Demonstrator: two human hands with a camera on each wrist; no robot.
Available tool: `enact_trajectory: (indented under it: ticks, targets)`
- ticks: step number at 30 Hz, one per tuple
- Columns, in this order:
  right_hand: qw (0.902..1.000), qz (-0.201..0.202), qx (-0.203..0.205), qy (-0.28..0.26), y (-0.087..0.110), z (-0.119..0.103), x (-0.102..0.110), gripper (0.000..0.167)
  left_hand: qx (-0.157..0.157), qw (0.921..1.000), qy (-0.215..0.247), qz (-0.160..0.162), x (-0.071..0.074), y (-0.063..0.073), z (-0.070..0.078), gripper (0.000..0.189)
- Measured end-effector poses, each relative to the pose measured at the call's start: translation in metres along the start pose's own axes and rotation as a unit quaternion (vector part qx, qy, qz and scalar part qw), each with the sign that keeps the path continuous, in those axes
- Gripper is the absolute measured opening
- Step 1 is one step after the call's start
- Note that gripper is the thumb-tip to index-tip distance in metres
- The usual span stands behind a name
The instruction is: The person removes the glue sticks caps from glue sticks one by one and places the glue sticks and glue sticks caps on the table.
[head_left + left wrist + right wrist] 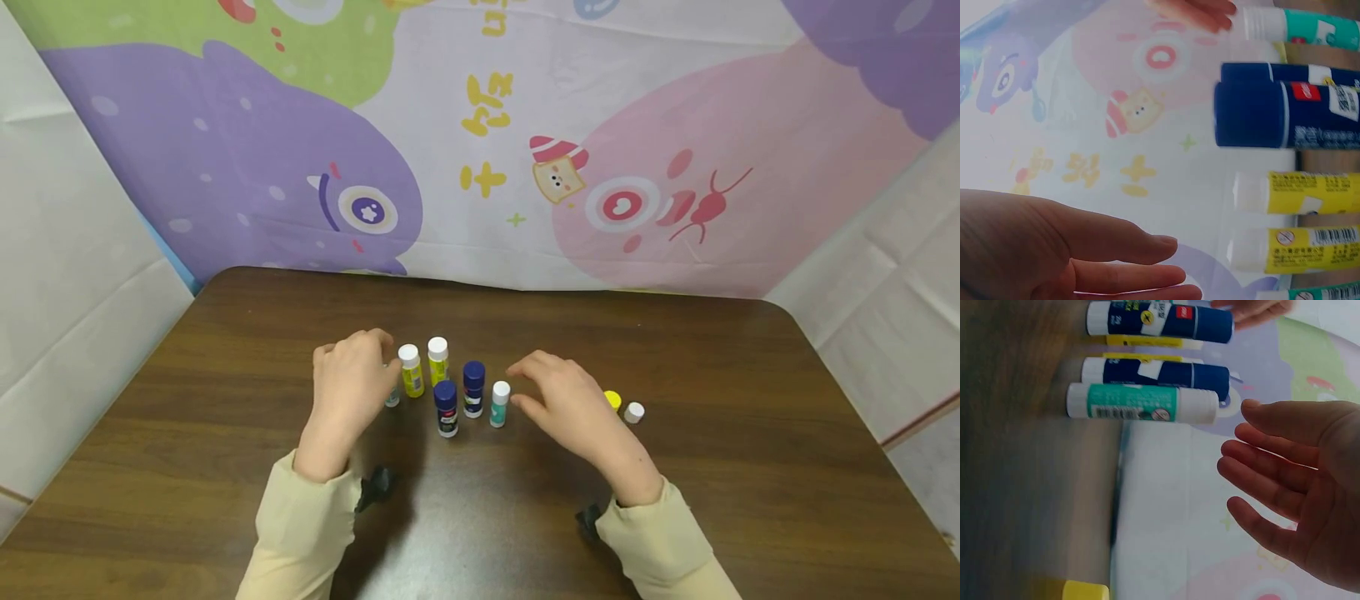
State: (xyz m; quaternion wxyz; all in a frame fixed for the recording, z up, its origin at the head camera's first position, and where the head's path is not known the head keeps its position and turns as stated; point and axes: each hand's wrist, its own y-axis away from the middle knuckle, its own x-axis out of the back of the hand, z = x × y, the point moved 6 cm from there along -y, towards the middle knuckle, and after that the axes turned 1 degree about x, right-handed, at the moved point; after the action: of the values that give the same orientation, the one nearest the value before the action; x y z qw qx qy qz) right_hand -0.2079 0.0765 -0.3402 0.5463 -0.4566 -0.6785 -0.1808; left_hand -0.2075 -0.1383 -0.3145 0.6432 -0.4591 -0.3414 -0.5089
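Note:
Several glue sticks stand upright in a loose group on the table. My left hand is held at the left end of the group, its fingers loosely extended. Partly behind its fingers is a teal glue stick; the left wrist view shows a gap to it. Two yellow glue sticks with white caps stand beside that one. Further right are two dark blue glue sticks, then another teal glue stick with a white cap. Just right of it hovers my right hand, fingers spread and apart from the stick.
A yellow cap and a small white cap lie to the right, the yellow one partly behind my right hand. The brown wooden table ends at a printed cartoon cloth at the back.

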Motion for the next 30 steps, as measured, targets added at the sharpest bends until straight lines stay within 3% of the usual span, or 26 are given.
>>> enact_trajectory:
  ticks: [7,13,30]
  targets:
    - [0.9998,-0.013,0.016,-0.009,-0.001,-0.006,-0.008,0.029,-0.036,0.9986,0.008,0.039,0.003,0.006,0.016,0.020]
    - [0.9995,-0.018,0.024,-0.004,-0.002,-0.008,-0.011,0.031,-0.066,0.9965,0.012,0.049,0.001,0.009,0.029,0.020]
    - [0.9983,0.006,0.044,0.038,-0.001,-0.008,-0.015,0.023,-0.103,0.9947,0.000,-0.001,-0.013,0.013,0.047,0.024]
